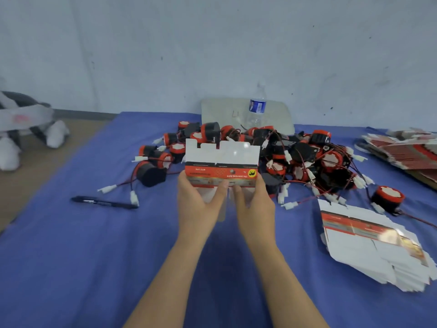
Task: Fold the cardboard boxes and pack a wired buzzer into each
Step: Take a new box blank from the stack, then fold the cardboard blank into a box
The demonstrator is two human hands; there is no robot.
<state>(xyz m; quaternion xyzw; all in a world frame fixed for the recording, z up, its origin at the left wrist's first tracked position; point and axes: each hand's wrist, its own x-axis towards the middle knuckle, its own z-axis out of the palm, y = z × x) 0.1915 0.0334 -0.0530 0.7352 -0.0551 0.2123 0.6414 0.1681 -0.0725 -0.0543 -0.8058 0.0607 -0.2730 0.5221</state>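
Blue cloth [71, 256] covers the work surface, which runs up to a pale, scuffed wall [212, 43]. Through the head camera I see both hands raised over the middle of the cloth, holding one unfolded cardboard box [222, 159] upright between them, just in front of the buzzer heap. Its white flaps point up and its red printed band sits upside down to me.

The left hand [198, 204] grips the box's lower left edge and the right hand [253, 204] grips the lower right. Each thumb presses flat on the near face, and the two tips almost meet at the centre. The other fingers go behind the card, so I cannot tell how they lie.

Behind the box lies the pile of wired buzzers [302, 159], black and red bodies tangled in red and black leads with white plugs. One buzzer [387, 197] sits apart on the right, and another [150, 175] lies at the left edge of the heap.

A loose stack of flat boxes [369, 254] rests on the cloth near the right forearm, and a second stack [406, 147] lies further back on the right. A black pen [104, 202] lies to the left of the hands. A clear water bottle [257, 107] stands at the wall in front of a pale board [220, 110]. At far left, off the cloth, is a grey and white shape [23, 119] too blurred to name.
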